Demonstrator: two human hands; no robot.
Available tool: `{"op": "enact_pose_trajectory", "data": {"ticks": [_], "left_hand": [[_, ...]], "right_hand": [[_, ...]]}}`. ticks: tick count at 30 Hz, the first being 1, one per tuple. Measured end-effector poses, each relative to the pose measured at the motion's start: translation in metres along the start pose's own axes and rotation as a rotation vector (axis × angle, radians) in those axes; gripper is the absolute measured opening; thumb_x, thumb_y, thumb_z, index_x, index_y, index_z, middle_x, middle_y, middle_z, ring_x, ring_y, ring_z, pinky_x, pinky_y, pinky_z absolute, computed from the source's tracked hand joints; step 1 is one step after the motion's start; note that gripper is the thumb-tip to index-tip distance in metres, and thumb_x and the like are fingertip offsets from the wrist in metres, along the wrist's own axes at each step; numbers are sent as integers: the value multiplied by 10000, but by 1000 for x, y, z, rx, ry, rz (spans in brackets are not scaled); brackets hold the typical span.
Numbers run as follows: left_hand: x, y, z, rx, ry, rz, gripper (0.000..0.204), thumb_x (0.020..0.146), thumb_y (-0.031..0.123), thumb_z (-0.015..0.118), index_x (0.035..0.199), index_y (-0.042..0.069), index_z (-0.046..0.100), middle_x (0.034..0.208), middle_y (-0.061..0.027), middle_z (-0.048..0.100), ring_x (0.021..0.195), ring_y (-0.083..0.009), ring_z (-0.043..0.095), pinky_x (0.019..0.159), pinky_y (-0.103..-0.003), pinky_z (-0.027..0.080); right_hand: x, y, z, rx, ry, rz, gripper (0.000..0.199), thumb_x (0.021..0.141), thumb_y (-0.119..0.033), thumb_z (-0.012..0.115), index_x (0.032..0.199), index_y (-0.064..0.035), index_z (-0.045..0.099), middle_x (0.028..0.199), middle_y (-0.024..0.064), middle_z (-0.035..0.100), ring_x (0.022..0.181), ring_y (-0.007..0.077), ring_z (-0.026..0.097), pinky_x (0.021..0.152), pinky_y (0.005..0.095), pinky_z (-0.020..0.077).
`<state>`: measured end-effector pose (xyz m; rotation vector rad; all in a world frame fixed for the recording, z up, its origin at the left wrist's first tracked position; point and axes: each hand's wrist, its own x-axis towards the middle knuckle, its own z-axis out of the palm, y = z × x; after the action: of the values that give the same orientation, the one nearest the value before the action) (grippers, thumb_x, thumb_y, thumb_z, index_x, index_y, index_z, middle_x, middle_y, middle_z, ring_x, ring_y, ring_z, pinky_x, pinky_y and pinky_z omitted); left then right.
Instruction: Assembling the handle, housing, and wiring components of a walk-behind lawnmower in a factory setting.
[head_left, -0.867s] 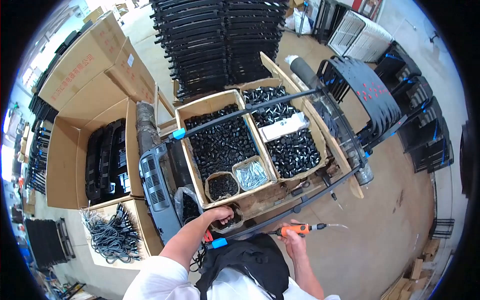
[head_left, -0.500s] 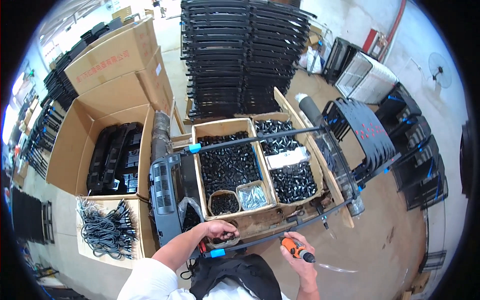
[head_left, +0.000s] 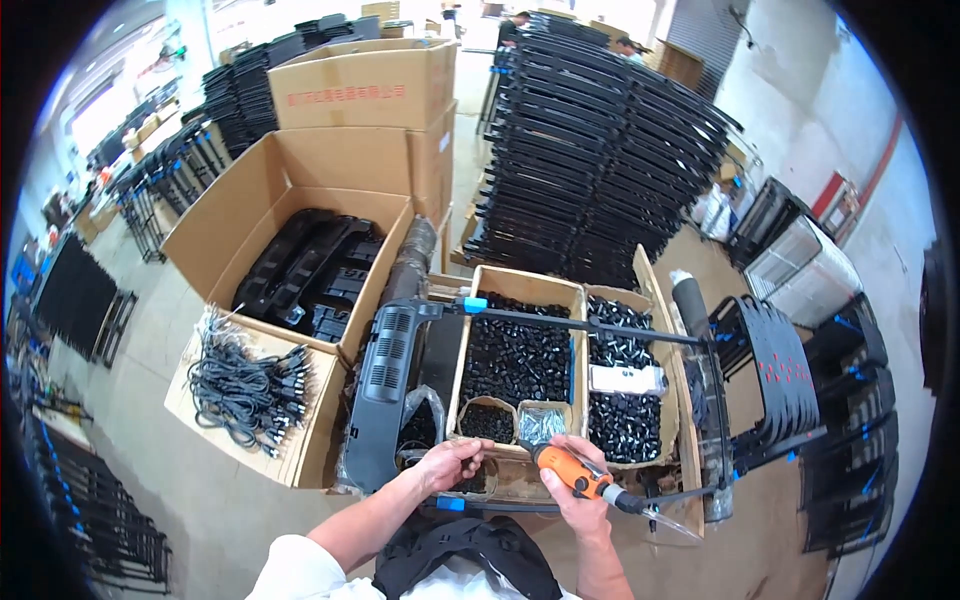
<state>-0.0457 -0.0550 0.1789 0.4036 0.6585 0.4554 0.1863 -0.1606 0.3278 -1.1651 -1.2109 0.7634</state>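
Observation:
My right hand (head_left: 582,497) is wrapped round an orange power screwdriver (head_left: 568,468). Its dark nose points up-left, close to the fingers of my left hand. My left hand (head_left: 452,465) is closed in a pinch; whatever is between its fingertips is too small to make out. Just beyond both hands are two small bins, one of tiny black parts (head_left: 487,420), the other of silvery screws (head_left: 542,423). A black metal frame (head_left: 590,327) with blue tape lies across the work stand. At its left end is a black vented plastic housing (head_left: 385,375).
Larger boxes hold black caps (head_left: 520,360) and black-and-silver parts (head_left: 622,415); a white case (head_left: 628,379) lies on the latter. Bundled black cables (head_left: 245,385) rest on a carton at left. Behind it stands an open carton (head_left: 225,205) of black plastic parts. Stacked black frames (head_left: 600,150) rise at the back.
The view has swung left. My left hand has come up out of the small container near the frame's front bar. The screwdriver has turned and moved in, its nose now near my left fingers.

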Motion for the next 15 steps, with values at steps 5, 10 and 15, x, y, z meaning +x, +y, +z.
{"op": "enact_pose_trajectory", "data": {"ticks": [5, 10, 15], "left_hand": [[-21, -18, 8, -171, 245, 180, 254, 1118, 245, 534, 1212, 62, 683, 931, 15, 683, 755, -102, 582, 671, -251, 486], [-43, -30, 15, -407, 375, 263, 250, 1107, 308, 562, 1133, 94, 688, 851, 32, 633, 679, -91, 539, 554, -244, 424], [-58, -26, 14, -547, 379, 324, 258, 1093, 352, 586, 1072, 111, 675, 826, 42, 612, 662, -87, 524, 548, -236, 409]], "right_hand": [[19, 16, 15, -26, -189, -52, 532, 866, 9, 809, 1345, -18, 579, 1305, 174, 700, 1198, 244, 682, 1055, 385, 549], [27, 26, 35, 60, -324, -26, 497, 870, 14, 802, 1321, -9, 595, 1294, 173, 704, 1171, 237, 692, 1044, 377, 556], [29, 25, 66, 161, -415, 26, 530, 873, 45, 766, 1336, -22, 518, 1306, 200, 665, 1217, 268, 657, 1081, 410, 530]]}}
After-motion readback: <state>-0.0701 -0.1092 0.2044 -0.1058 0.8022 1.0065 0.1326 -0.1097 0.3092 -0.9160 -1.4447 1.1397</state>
